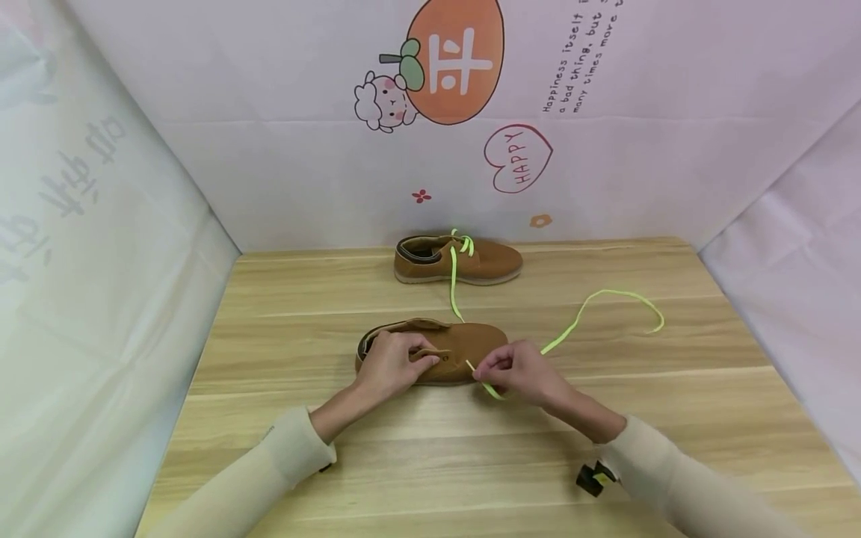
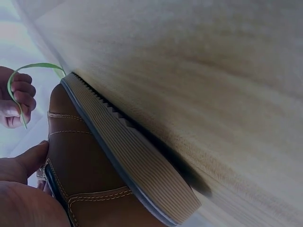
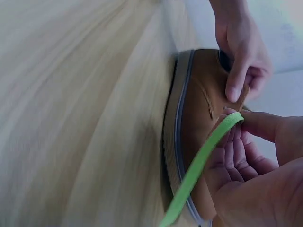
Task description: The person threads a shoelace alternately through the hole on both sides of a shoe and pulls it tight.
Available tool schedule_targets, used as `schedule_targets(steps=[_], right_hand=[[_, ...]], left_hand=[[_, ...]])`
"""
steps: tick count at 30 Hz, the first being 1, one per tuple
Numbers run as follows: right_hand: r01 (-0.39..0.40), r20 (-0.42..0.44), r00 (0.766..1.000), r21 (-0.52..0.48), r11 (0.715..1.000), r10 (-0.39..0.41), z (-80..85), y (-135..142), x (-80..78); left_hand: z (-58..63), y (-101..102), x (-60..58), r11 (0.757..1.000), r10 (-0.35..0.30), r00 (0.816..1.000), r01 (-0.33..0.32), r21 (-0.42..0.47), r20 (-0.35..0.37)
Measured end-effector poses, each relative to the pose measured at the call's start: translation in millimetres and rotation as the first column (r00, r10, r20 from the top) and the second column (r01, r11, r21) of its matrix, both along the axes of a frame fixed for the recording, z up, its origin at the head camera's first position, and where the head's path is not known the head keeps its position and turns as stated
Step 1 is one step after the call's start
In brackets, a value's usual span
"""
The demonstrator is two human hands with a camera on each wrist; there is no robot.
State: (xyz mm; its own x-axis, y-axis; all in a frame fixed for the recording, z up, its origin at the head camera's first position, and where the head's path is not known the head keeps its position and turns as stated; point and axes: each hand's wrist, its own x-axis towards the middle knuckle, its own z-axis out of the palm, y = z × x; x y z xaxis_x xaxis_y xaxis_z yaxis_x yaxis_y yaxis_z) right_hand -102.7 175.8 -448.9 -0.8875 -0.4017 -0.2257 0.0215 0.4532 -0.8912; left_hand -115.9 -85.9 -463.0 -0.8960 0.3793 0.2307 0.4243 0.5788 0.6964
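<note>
A brown shoe (image 1: 479, 338) lies near the middle of the table, toe to the right. My left hand (image 1: 392, 363) pinches its near eyelet flap (image 1: 445, 358), thumb outside and fingers on the inner side. Just right of that flap, my right hand (image 1: 523, 371) pinches a neon green shoelace (image 3: 199, 161) between thumb and fingertips. A short end of the lace sticks out toward the eyelets, and a loop hangs below the fingers. In the left wrist view the ribbed sole (image 2: 128, 151) faces the camera.
Behind stands a second brown shoe (image 1: 498, 260) with a green lace (image 1: 454, 284) trailing toward the near shoe. A long stretch of green lace (image 1: 585, 306) curves over the wooden table (image 1: 673, 418) at right. White printed sheets (image 1: 289, 149) surround the table's back and sides.
</note>
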Motion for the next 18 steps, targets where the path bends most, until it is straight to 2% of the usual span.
schedule_targets(steps=[6,18], right_hand=[[0.019,0.007,1.000,-0.014,1.000,-0.019,-9.6,-16.8,4.2],[0.098,0.056,0.994,-0.078,0.992,-0.094,-21.5,-30.8,7.9]], left_hand=[[-2.4,-1.5,-0.2,1.000,-0.004,1.000,0.005,0.008,-0.007],[-1.4,-0.5,-0.3,1.000,-0.018,1.000,0.018,0.017,-0.008]])
